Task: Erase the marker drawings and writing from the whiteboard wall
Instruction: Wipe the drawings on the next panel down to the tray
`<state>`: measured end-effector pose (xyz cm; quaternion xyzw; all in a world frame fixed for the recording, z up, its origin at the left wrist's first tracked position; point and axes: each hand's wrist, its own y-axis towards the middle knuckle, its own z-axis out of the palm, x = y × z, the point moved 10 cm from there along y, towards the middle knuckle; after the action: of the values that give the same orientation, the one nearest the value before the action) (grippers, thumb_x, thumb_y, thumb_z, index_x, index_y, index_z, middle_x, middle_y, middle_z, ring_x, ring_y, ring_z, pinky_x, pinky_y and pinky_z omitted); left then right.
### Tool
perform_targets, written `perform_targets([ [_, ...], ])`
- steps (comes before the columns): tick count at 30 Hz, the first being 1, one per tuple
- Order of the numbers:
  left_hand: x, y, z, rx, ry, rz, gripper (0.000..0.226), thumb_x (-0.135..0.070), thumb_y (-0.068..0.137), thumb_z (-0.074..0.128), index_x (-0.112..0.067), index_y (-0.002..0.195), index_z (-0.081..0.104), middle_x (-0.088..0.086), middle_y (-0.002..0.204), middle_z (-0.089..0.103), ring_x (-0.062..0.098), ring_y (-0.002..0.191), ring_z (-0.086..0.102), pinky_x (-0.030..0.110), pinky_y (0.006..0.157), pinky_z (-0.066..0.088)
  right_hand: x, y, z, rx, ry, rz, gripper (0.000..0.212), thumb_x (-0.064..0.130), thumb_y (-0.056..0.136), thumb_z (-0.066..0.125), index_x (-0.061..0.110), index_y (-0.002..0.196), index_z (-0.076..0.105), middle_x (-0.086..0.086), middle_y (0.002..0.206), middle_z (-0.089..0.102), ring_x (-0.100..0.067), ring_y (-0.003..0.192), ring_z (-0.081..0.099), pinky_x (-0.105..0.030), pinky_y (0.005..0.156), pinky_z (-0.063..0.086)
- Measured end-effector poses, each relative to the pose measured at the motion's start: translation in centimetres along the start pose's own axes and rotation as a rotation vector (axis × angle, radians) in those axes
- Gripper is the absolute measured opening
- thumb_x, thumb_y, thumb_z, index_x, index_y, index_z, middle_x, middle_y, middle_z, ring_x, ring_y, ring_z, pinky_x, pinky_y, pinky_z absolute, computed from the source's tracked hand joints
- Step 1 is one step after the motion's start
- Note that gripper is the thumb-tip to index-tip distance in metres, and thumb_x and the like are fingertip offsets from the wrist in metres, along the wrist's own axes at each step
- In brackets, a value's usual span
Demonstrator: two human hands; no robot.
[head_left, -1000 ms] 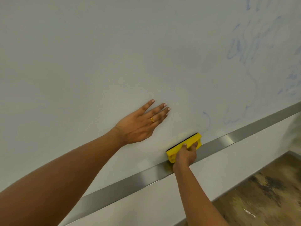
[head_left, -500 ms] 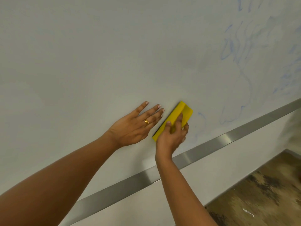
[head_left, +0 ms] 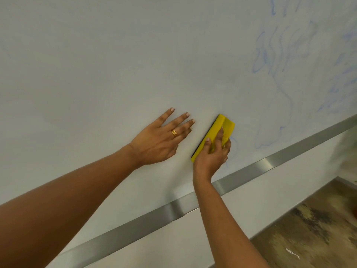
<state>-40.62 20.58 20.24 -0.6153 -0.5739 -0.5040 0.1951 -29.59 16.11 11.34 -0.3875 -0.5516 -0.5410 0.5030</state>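
The whiteboard wall fills most of the view. Faint blue marker lines cover its right part, with a short blue curve just right of my right hand. My right hand grips a yellow eraser with a dark pad, held slanted and pressed against the board. My left hand, wearing a gold ring, lies flat on the board with straight fingers, just left of the eraser.
A brushed metal strip runs diagonally along the board's lower edge, with a plain white wall beneath it. Mottled brown floor shows at the bottom right.
My right hand has carried the eraser up from the metal strip to beside my left hand, turning it more upright. My left hand has stayed flat on the board.
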Motion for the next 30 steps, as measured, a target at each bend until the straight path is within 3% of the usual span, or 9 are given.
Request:
perform_targets([
  [4, -0.2, -0.1, 0.8, 0.038, 0.070, 0.027, 0.056, -0.030, 0.095, 0.023, -0.005, 0.143, 0.035, 0.014, 0.152, 0.029, 0.030, 0.141, 0.025, 0.052, 0.114, 0.013, -5.5, 2.1, -1.5, -0.069, 0.079, 0.244, 0.045, 0.021, 0.098, 0.045, 0.026, 0.142, 0.036, -0.008, 0.150, 0.025, -0.030, 0.133, 0.031, -0.038, 0.106, 0.028],
  [9, -0.4, -0.1, 1.4, 0.062, 0.124, 0.040, 0.058, -0.032, 0.097, 0.017, -0.004, 0.147, 0.024, 0.014, 0.154, 0.022, 0.031, 0.143, 0.019, 0.054, 0.114, 0.010, -11.0, 2.6, -2.3, -0.096, 0.214, 0.451, 0.048, 0.022, 0.095, 0.050, 0.027, 0.141, 0.038, -0.004, 0.144, 0.039, -0.027, 0.125, 0.045, -0.039, 0.104, 0.038],
  [14, -0.6, -0.1, 1.5, 0.048, 0.129, 0.041, 0.057, -0.032, 0.098, 0.016, -0.004, 0.147, 0.023, 0.015, 0.154, 0.020, 0.031, 0.143, 0.019, 0.054, 0.114, 0.011, -11.3, 2.1, -2.3, -0.096, 0.246, 0.517, 0.047, 0.021, 0.096, 0.048, 0.027, 0.141, 0.037, -0.004, 0.140, 0.043, -0.028, 0.118, 0.049, -0.036, 0.100, 0.040],
  [18, -0.6, 0.0, 1.2, 0.024, 0.110, 0.037, 0.057, -0.031, 0.097, 0.018, -0.003, 0.146, 0.027, 0.015, 0.153, 0.024, 0.031, 0.142, 0.021, 0.054, 0.113, 0.013, -8.1, 1.2, -1.2, -0.085, 0.230, 0.456, 0.050, 0.019, 0.093, 0.043, 0.031, 0.141, 0.037, -0.003, 0.144, 0.038, -0.031, 0.124, 0.042, -0.047, 0.104, 0.037],
  [25, -0.7, -0.1, 1.2, 0.022, 0.103, 0.042, 0.057, -0.031, 0.098, 0.018, -0.003, 0.147, 0.025, 0.015, 0.154, 0.022, 0.032, 0.143, 0.019, 0.055, 0.113, 0.014, 2.5, 0.5, 0.6, 0.049, 0.054, -0.020, 0.044, 0.019, 0.098, 0.041, 0.031, 0.140, 0.037, 0.000, 0.153, 0.020, -0.022, 0.134, 0.022, -0.026, 0.099, 0.028],
  [30, -0.7, -0.2, 1.0, 0.015, 0.088, 0.045, 0.056, -0.030, 0.098, 0.019, -0.003, 0.146, 0.028, 0.016, 0.153, 0.024, 0.032, 0.142, 0.021, 0.055, 0.113, 0.015, 2.9, 1.3, -0.2, 0.031, -0.015, -0.102, 0.043, 0.024, 0.099, 0.041, 0.035, 0.140, 0.034, 0.002, 0.154, 0.020, -0.021, 0.135, 0.022, -0.031, 0.097, 0.033],
])
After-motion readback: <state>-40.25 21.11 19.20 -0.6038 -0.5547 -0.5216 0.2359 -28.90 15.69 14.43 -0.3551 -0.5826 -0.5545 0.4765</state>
